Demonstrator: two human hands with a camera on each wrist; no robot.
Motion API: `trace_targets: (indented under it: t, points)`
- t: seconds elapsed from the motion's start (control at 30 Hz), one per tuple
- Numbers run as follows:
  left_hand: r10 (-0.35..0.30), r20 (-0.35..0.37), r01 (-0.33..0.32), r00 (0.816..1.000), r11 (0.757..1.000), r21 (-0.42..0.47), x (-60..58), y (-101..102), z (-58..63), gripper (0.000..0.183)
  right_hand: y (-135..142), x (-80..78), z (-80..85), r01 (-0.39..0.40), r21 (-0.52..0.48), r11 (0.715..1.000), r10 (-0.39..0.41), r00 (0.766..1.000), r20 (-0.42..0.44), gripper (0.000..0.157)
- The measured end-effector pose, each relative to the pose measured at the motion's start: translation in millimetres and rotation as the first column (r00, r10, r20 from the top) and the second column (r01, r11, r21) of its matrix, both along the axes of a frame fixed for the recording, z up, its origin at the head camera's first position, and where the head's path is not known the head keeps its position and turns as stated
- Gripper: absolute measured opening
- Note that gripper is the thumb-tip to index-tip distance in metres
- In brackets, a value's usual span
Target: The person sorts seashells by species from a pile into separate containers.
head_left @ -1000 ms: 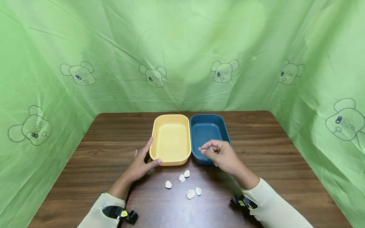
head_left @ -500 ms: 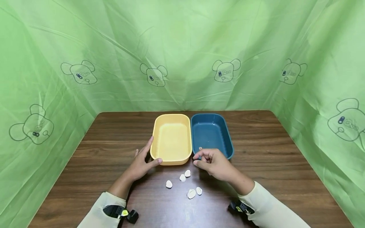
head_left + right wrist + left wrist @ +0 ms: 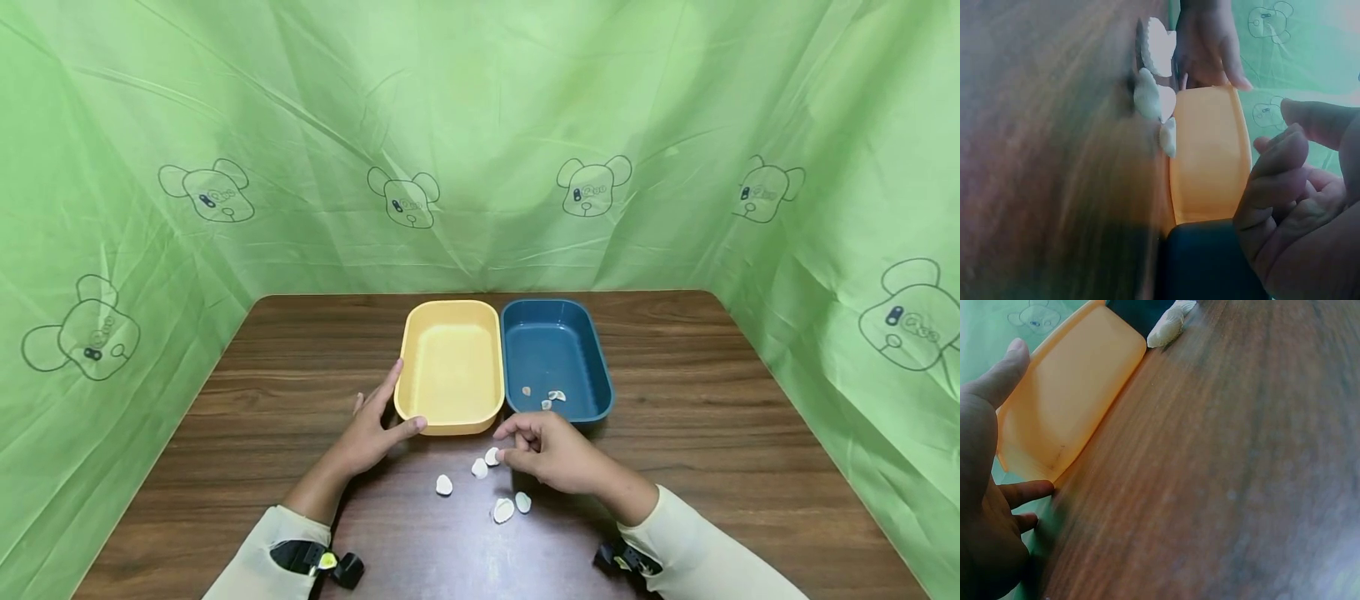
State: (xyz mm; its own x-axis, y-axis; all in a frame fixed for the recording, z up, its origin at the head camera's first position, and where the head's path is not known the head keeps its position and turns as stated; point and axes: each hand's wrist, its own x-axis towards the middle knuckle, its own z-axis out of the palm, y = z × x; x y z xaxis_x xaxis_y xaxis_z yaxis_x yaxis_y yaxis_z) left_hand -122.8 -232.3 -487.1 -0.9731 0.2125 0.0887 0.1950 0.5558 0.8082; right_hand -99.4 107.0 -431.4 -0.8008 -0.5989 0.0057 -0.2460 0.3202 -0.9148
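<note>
Right hand: one second before, we saw it above the blue tray; now it was over the tabletop, on the near side of that tray.
Right grip: thumb and first finger stood apart, and we saw nothing held between them.
White shells: five lay on the tabletop in front of the trays, in the same places as before.
Nearest shell: the right thumb tip covered its edge, so we could not tell if they touched.
Small pale pieces: several lay at the near end of the blue tray; one second earlier, the right hand hid most of this spot.
Left hand: it had not moved; its thumb rested on the near rim of the yellow tray, with long, loose fingers along the side, grasping nothing.
Left wrist view: the top edge cut off the blue tray, leaving us a dark corner.
Right wrist view: the shells overlapped, and we could not separate all of them.
</note>
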Motion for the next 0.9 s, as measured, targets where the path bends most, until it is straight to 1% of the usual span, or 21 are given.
trace_targets:
  t: [0.13, 0.27, 0.4, 0.5, 0.57, 0.77, 0.9]
  points:
    - [0.001, 0.000, -0.001, 1.000, 1.000, -0.004, -0.2, 0, 0.0, 0.109, -4, 2.2, -6.1, -0.001, 0.018, 1.000, 0.001, 1.000, -0.003, 0.026]
    - [0.003, -0.001, -0.003, 1.000, 1.000, -0.011, -0.4, 0, -0.1, 0.109, -8, 3.9, -13.4, 0.004, 0.022, 1.000, -0.004, 1.000, 0.012, 0.030]
    - [0.005, 0.001, -0.005, 1.000, 1.000, -0.012, -0.4, 0, -0.4, 0.109, -10, 3.6, -17.9, 0.030, 0.011, 0.999, -0.030, 0.999, 0.039, 0.033]
    - [0.005, 0.002, -0.005, 1.000, 1.000, -0.011, -0.4, 0, -0.8, 0.109, -9, 2.6, -20.2, 0.051, -0.001, 0.999, -0.051, 0.996, 0.073, 0.034]
    - [0.006, 0.001, -0.006, 1.000, 1.000, -0.011, -0.4, 0, -1.1, 0.109, -8, 2.1, -22.5, 0.062, -0.013, 0.998, -0.061, 0.992, 0.112, 0.035]
    - [0.004, 0.003, -0.003, 1.000, 1.000, -0.014, -0.2, 0, -1.8, 0.109, -10, 3.3, -32.7, 0.130, -0.064, 0.989, -0.113, 0.968, 0.223, 0.044]
    - [0.006, 0.007, -0.005, 1.000, 1.000, -0.016, -0.3, -1, -1.8, 0.109, -12, 3.7, -37.4, 0.160, -0.087, 0.983, -0.132, 0.956, 0.261, 0.046]
